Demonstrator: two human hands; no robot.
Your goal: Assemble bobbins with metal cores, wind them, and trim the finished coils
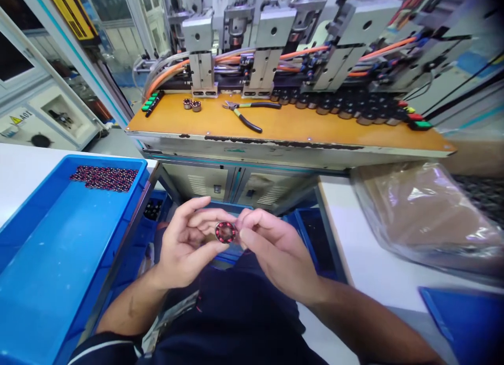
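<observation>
Both hands meet over my lap, below the machine's shelf. My left hand [185, 247] pinches a small round wound part [226, 232], dark with red windings, between thumb and fingers. My right hand [271, 249] grips the same part from the right with its fingertips closed on the rim. The part faces me, its ring of red coils visible.
A blue tray [59, 260] at left holds a patch of the same red parts [104, 177] in its far corner. The orange shelf [291, 126] carries pliers [246, 113], two loose parts [191, 104] and a row of dark parts [354, 110]. A crumpled plastic bag [425, 218] lies at right.
</observation>
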